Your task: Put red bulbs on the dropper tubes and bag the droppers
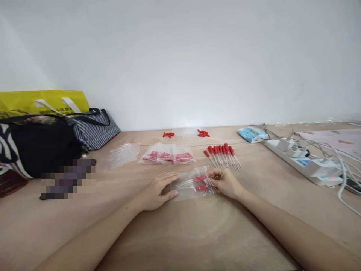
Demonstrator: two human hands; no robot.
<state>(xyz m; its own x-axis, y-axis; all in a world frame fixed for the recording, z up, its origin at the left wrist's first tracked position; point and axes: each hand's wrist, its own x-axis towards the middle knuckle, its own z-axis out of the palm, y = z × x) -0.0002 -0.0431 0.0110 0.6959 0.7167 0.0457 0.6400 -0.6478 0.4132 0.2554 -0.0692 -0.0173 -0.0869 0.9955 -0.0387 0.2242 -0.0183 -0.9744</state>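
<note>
A clear zip-lock bag (184, 194) lies flat on the table in front of me, with a few red-bulbed glass droppers (201, 187) inside. My left hand (158, 191) rests on the bag's left end, fingers stretched out and thumb apart. At the other end, my right hand (225, 183) pinches the bag's edge near the red bulbs. Just beyond it, a row of loose droppers (222, 152) lies side by side, bulbs pointing away. Several filled bags (167, 153) overlap behind the one I hold. To their left is a pile of bags (122, 155) with no red showing.
Red rubber bulbs (168, 134) and more red bulbs (203, 133) lie by the wall, thin clear tubes between them. A tissue pack (252, 134) and a power strip (304, 163) with cables stand right. Left are a striped bag (94, 130), a black bag (45, 146) and a yellow bag (56, 98).
</note>
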